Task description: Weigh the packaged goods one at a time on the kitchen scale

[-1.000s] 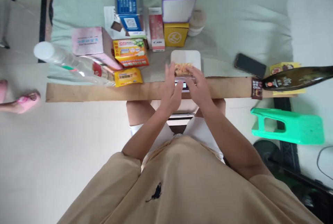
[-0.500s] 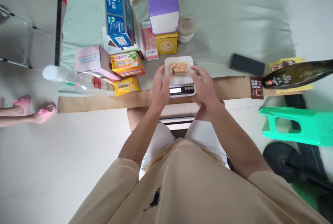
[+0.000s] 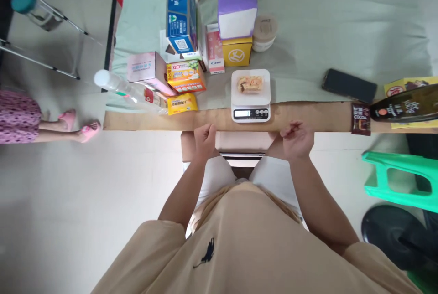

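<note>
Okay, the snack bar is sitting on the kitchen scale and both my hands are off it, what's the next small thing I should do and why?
Probably read the display now. The snack bar lies alone on the scale, the left hand and right hand are both curled near the table edge, apart from it, and nothing else touches the platform. The digits are too small to make out.

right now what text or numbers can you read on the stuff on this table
"COCOA" on the small brown packet.
"K" in a circle on the yellow box.
Chinese characters run down the blue box; too blurred to quote.
Scale display: digits too small to read.
</note>
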Demonstrator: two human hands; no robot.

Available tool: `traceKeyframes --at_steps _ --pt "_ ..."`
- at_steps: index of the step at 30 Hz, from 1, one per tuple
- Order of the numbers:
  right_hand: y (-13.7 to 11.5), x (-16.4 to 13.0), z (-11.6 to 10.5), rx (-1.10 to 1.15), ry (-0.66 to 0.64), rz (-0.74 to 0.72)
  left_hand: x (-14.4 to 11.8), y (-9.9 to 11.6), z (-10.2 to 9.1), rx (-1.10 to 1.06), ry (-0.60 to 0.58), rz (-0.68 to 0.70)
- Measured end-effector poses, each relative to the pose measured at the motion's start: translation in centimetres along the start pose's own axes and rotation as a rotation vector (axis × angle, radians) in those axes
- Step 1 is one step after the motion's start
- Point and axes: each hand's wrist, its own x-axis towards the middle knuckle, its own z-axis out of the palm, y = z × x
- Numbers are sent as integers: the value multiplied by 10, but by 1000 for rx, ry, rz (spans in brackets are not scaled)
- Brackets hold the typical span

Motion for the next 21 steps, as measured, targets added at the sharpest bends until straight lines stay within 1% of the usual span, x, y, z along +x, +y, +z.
traceKeyframes --at_steps 3,7,11,14,18,19,21 --pt "2 -10 -3 4 -20 13 -3 3 4 15 -34 -3" --pt "1 -21 -9 -41 -46 19 -12 1 8 17 -58 -17" --pt "0 -23 -14 -89 -56 12 -18 -4 10 11 -58 -27" --pt "2 -23 -16 -120 -61 6 -19 -8 7 18 -62 -39" --pt "-2 -14 -10 -153 -60 -6 -16 -12 1 32 -47 -47" --pt "-6 -8 -5 -168 -59 -15 -14 -13 -1 37 -31 -43" --pt "-17 10 9 -248 -74 -81 -11 -14 -2 42 11 -30"
